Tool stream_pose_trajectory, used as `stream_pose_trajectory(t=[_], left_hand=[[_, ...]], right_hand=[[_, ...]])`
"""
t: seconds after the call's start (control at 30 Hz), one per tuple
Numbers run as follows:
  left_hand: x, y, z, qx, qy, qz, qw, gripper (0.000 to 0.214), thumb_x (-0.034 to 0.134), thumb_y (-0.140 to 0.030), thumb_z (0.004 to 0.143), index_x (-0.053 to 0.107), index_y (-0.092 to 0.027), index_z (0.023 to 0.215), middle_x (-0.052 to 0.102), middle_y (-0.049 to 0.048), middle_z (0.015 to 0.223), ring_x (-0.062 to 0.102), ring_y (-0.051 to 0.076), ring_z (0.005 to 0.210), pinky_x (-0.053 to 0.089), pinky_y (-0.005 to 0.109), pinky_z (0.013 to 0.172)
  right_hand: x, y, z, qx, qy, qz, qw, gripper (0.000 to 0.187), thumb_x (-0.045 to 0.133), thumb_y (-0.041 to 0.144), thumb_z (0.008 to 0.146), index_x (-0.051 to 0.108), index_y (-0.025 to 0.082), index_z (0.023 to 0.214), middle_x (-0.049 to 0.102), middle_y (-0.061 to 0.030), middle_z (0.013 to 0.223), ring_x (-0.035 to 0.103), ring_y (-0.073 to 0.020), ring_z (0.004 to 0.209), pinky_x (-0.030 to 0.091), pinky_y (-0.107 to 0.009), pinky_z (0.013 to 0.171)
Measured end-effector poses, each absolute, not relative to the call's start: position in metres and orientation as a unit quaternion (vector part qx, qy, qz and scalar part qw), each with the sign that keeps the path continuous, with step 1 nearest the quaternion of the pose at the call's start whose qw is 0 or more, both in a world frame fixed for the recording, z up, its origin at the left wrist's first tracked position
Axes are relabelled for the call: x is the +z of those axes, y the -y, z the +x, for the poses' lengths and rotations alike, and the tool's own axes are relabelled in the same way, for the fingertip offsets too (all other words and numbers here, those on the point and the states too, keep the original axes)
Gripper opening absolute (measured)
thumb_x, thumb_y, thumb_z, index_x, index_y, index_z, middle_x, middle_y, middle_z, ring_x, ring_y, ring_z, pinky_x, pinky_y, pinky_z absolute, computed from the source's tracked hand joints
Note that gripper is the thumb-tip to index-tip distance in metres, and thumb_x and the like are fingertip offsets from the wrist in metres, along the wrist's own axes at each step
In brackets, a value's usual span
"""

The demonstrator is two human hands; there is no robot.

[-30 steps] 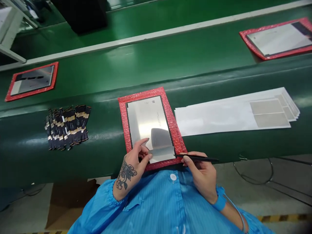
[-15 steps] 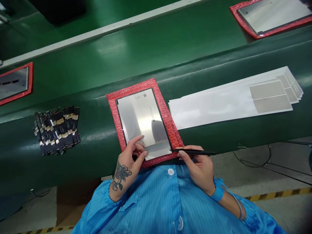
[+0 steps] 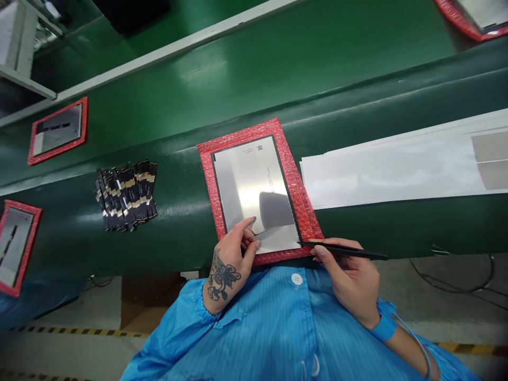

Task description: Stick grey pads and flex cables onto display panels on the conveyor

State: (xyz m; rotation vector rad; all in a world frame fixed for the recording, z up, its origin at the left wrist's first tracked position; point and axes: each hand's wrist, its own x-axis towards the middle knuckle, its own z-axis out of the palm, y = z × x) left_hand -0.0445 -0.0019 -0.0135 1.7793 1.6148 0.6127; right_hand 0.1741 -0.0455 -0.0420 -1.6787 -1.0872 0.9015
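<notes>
Panel [image 3: 250, 185] is lying flat in front of me on red bubble wrap [image 3: 297, 182], silvery back up, wrap showing as a border round it. Most of it is stretching away beyond both hands; only its near end is sitting between them.

Left hand [image 3: 232, 256] is resting over the near left corner. Thumb is lying at the left end of a pale strip [image 3: 280, 238] that's running across the panel's near end. Index is reaching further up the silver back, apart from the thumb; other fingers are curling beneath. Can't tell if I'm pinching the strip or just pressing it.

Right hand [image 3: 353, 278] is pinching a slim black tool [image 3: 353, 250] between thumb and fingers, just off the near right corner, fingertips over the wrap. Tool is pointing left, tip sitting at the strip's right end by the panel edge.

Around it on the green tabletop [image 3: 178, 206]: pile of dark flex cables [image 3: 127, 196] is lying left of the panel, well clear of my left hand. White sheets [image 3: 389, 172] are fanning out to the right, beyond my right hand, near end just beside the wrap. Three more wrapped units are lying further out: far left [image 3: 59, 129], left edge [image 3: 16, 243], top right [image 3: 484, 13].
</notes>
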Motion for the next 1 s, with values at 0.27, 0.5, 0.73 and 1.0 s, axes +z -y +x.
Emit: stream_pose_trajectory(t=[0.27, 0.5, 0.73, 1.0], left_hand=[[-0.02, 0.005, -0.043, 0.264, -0.565, 0.754, 0.208, 0.033, 0.056, -0.014, 0.091, 0.057, -0.02, 0.124, 0.068, -0.0024, 0.079, 0.065, 0.012, 0.064, 0.059, 0.022, 0.067], [-0.019, 0.004, -0.042, 0.266, -0.539, 0.783, 0.159, 0.031, 0.054, -0.014, 0.093, 0.055, -0.019, 0.124, 0.067, -0.0014, 0.078, 0.066, 0.014, 0.065, 0.059, 0.023, 0.066], [-0.016, 0.005, -0.042, 0.226, -0.531, 0.805, 0.138, 0.036, 0.051, -0.014, 0.094, 0.051, -0.02, 0.13, 0.068, 0.0013, 0.083, 0.066, 0.018, 0.072, 0.06, 0.027, 0.068], [-0.025, 0.004, -0.052, 0.166, -0.54, 0.794, 0.224, 0.048, 0.049, -0.013, 0.09, 0.051, -0.021, 0.138, 0.067, 0.0042, 0.091, 0.063, 0.02, 0.079, 0.058, 0.031, 0.075]], right_hand=[[-0.044, 0.049, 0.174, 0.359, 0.447, -0.683, 0.453, 0.016, 0.071, 0.043, 0.09, 0.07, 0.027, 0.095, 0.073, -0.0003, 0.081, 0.071, -0.0182, 0.063, 0.06, -0.031, 0.06], [-0.043, 0.049, 0.174, 0.363, 0.441, -0.685, 0.452, 0.017, 0.071, 0.043, 0.09, 0.07, 0.027, 0.094, 0.073, -0.0001, 0.079, 0.071, -0.0187, 0.064, 0.06, -0.032, 0.06], [-0.04, 0.047, 0.174, 0.362, 0.443, -0.687, 0.449, 0.019, 0.072, 0.043, 0.09, 0.07, 0.025, 0.094, 0.074, -0.0014, 0.083, 0.071, -0.0182, 0.065, 0.061, -0.031, 0.061], [-0.041, 0.046, 0.173, 0.363, 0.442, -0.69, 0.445, 0.025, 0.072, 0.045, 0.09, 0.069, 0.021, 0.093, 0.075, -0.004, 0.085, 0.071, -0.0183, 0.065, 0.061, -0.031, 0.063]])
